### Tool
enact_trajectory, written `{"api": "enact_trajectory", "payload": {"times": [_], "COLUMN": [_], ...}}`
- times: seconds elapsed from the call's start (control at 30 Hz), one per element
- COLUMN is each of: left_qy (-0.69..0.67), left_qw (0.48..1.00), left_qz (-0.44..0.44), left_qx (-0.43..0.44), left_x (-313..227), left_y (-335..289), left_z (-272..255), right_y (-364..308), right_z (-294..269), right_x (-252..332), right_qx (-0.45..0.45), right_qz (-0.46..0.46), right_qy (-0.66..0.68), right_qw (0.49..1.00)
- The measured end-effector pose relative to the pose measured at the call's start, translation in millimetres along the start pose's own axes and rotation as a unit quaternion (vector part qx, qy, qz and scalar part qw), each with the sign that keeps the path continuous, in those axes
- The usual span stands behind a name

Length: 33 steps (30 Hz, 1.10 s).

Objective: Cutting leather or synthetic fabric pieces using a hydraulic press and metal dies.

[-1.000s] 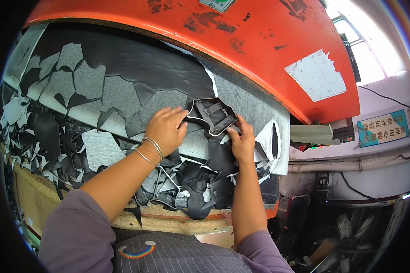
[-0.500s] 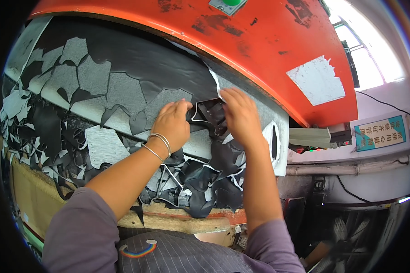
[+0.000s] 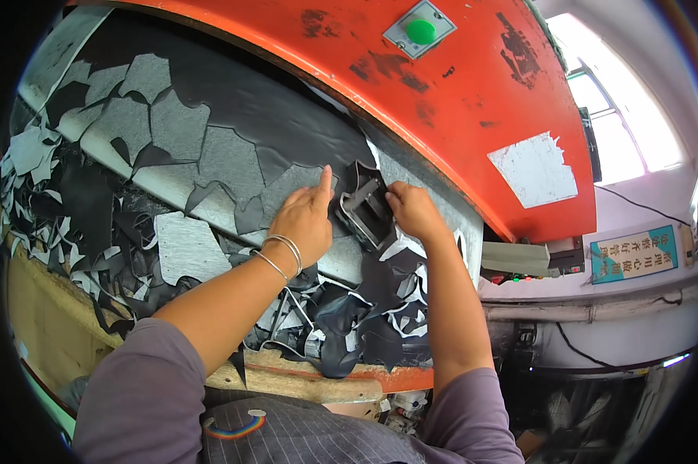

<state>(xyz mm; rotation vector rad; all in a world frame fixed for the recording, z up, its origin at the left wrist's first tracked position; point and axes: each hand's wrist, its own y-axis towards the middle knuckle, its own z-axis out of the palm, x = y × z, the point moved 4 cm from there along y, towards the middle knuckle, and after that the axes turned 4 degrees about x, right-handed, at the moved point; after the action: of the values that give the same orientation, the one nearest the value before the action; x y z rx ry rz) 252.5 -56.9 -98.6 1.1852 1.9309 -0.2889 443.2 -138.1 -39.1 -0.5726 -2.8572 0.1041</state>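
Note:
My right hand grips the right side of a dark, hollow metal cutting die, thumb and fingers closed at its edge. The die sits tilted at the right end of a black leather-like sheet, its open inside showing. Just left of the die, my left hand lies low over a grey patch at the sheet's near edge. Its index finger stretches forward and nothing shows in its grasp; the other fingers are partly hidden. Several grey angular shapes run along the sheet's scalloped near edge.
An orange machine beam with a green button spans the far side. Black and white offcuts heap along the near side, with a pale grey cut piece among them. A wooden ledge borders my body.
The die has turned and tipped up, showing its hollow inside. My right hand has shifted onto its right side. My left hand now points its index finger forward. The view has shifted slightly.

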Motion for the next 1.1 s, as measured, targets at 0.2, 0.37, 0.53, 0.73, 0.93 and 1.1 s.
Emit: {"api": "enact_trajectory", "payload": {"times": [0.2, 0.37, 0.53, 0.73, 0.93, 1.1], "left_qy": [0.01, -0.016, -0.032, -0.007, 0.022, 0.004], "left_qw": [1.0, 0.999, 0.999, 0.999, 0.999, 0.999], "left_qz": [0.014, 0.027, 0.037, 0.035, 0.035, 0.027], "left_qx": [-0.001, -0.016, -0.016, -0.01, 0.008, 0.027], "left_x": [-1.5, 0.0, -2.1, -0.2, -3.4, -5.8], "left_y": [4.3, 2.1, 1.8, -0.9, 5.8, 2.1], "left_z": [2.6, -0.4, -2.5, 1.8, 1.6, 0.1], "right_y": [9.0, 5.1, 5.2, -57.0, -54.2, -47.7], "right_z": [4.0, 8.7, 7.4, 42.8, 47.0, 43.3], "right_x": [-6.4, -10.2, -11.4, -33.0, -30.8, -31.1], "right_qx": [0.008, -0.047, -0.043, -0.028, -0.042, -0.039], "right_qz": [0.089, 0.009, 0.012, -0.008, 0.017, -0.005], "right_qy": [0.061, 0.09, 0.154, 0.389, 0.217, 0.156], "right_qw": [0.994, 0.995, 0.987, 0.921, 0.975, 0.987]}}
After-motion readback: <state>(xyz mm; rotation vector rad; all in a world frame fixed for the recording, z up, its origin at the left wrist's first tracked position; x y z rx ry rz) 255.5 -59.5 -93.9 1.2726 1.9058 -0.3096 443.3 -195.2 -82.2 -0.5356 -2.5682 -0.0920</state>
